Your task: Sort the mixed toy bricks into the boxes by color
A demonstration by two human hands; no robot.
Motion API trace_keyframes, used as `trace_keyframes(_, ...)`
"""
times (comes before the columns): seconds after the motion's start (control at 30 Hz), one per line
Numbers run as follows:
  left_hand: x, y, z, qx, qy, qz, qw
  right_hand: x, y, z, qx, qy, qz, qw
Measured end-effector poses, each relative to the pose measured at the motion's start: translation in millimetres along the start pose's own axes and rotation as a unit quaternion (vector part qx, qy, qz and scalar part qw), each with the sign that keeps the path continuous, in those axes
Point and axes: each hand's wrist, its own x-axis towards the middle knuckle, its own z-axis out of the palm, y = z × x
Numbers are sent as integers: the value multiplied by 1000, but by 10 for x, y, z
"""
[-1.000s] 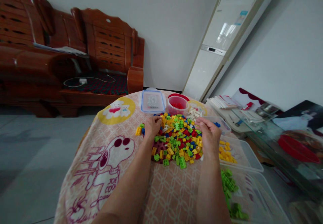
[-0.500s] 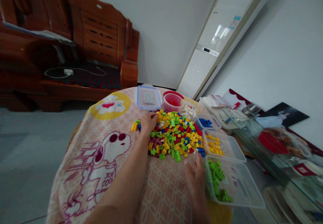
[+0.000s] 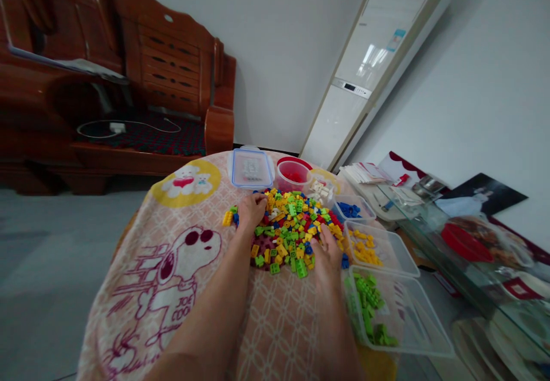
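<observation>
A heap of small red, yellow, green and blue bricks (image 3: 296, 226) lies on a round table under a pink cartoon-dog cloth (image 3: 172, 278). My left hand (image 3: 251, 210) rests on the heap's far left edge, fingers curled down among the bricks. My right hand (image 3: 327, 255) lies at the heap's near right edge, fingers spread over the bricks. I cannot see any brick held in either hand.
Clear tubs stand to the right: green bricks (image 3: 387, 312), yellow bricks (image 3: 378, 249), blue bricks (image 3: 352, 209). A red cup (image 3: 294, 175), a lidded clear box (image 3: 250, 169) and white bricks (image 3: 320, 189) sit behind. A wooden bench (image 3: 129, 100) stands left, a glass table (image 3: 481, 266) right.
My right hand went from the heap's right side to the green-brick tub, then came back to the heap's near right edge. My left hand stayed in place. The view swung right.
</observation>
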Motion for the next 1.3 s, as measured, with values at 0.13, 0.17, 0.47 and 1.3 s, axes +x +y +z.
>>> trace_keyframes(0.13, 2, -1, 14, -1, 5, -2, 1000, 78, -186, -319, -230, -23, -13, 973)
trace_keyframes(0.17, 2, 1, 16, 1, 4, -3, 1000, 87, -240, -394, -315, -38, -7, 948)
trace_keyframes(0.47, -11, 12, 4, -4, 0, 3, 1000, 30, -411, -540, -660, -135, 33, 738)
trace_keyframes(1.3, -25, 42, -11, -2, -2, -4, 1000, 150, -412, -633, -603, -192, 13, 774)
